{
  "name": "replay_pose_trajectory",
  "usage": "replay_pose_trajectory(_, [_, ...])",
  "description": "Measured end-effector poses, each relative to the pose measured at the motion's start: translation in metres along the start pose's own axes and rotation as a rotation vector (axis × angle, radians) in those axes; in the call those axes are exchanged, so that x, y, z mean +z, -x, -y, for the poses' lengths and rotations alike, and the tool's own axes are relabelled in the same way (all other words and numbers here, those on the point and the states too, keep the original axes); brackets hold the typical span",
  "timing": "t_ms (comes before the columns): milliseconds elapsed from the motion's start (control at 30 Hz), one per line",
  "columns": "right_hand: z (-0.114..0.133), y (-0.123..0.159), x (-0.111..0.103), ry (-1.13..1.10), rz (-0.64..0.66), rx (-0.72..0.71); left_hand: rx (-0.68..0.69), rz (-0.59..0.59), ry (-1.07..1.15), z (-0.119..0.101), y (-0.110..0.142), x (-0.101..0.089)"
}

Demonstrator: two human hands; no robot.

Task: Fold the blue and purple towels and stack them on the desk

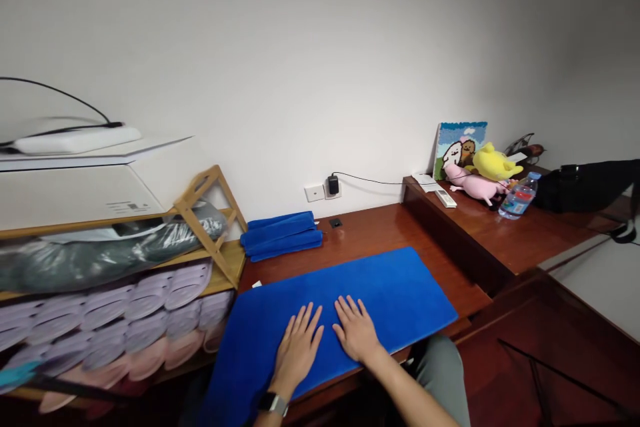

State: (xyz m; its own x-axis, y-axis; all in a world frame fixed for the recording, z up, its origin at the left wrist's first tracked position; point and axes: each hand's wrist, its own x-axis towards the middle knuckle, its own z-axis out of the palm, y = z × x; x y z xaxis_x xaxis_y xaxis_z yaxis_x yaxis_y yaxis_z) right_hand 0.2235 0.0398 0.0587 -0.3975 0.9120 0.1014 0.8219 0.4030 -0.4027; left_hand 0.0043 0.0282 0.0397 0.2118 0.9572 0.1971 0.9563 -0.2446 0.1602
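A bright blue cloth, like a towel (395,287), is spread over the wooden desk, its near left part hanging past the front edge. My left hand (299,345) lies flat on its middle, fingers stretched forward, a watch on the wrist. Just to the right, my right hand (356,328) also rests palm down on the cloth with fingers spread. Neither hand grips anything. Behind the cloth, near the wall, folded blue cloths (281,235) lie stacked on the desk.
At left stands a wooden rack (215,240) with several slippers (145,297) and a white box (85,193) on top. A plug (333,184) sits in the wall socket. On the raised right surface are plush toys (477,187), a water bottle (520,197), a remote (445,198) and a black bag (585,187).
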Motion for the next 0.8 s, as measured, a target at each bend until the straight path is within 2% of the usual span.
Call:
replay_pose_trajectory(67, [-0.036,0.014,-0.016,0.061,0.015,0.109,-0.124,-0.008,-0.038,0.034,0.027,-0.003])
replay_pose_trajectory(133, [-0.087,0.031,-0.041,0.152,0.013,0.269,-0.219,-0.025,-0.092,0.08,0.056,-0.007])
replay_pose_trajectory(233, [-0.164,0.059,-0.074,0.27,0.008,0.543,-0.252,-0.025,-0.157,0.137,0.093,-0.011])
replay_pose_trajectory(333, [-0.216,0.083,-0.089,0.298,-0.002,0.646,-0.243,-0.016,-0.159,0.161,0.113,-0.01])
replay_pose_trajectory(433, [-0.237,0.091,-0.089,0.307,0.001,0.665,-0.279,-0.029,-0.131,0.162,0.114,-0.01])
replay_pose_trajectory(500, [-0.23,0.082,-0.087,0.323,-0.012,0.688,-0.319,-0.064,-0.123,0.156,0.104,-0.015])
replay_pose_trajectory(567, [-0.202,0.06,-0.083,0.331,-0.054,0.636,-0.329,-0.11,-0.119,0.146,0.082,-0.025])
replay_pose_trajectory(700, [-0.101,-0.013,-0.063,0.217,-0.096,0.292,-0.232,-0.131,-0.097,0.113,0.013,-0.045])
replay_pose_trajectory(800, [-0.032,-0.071,-0.036,0.091,-0.047,0.108,-0.137,-0.08,-0.068,0.097,-0.036,-0.042])
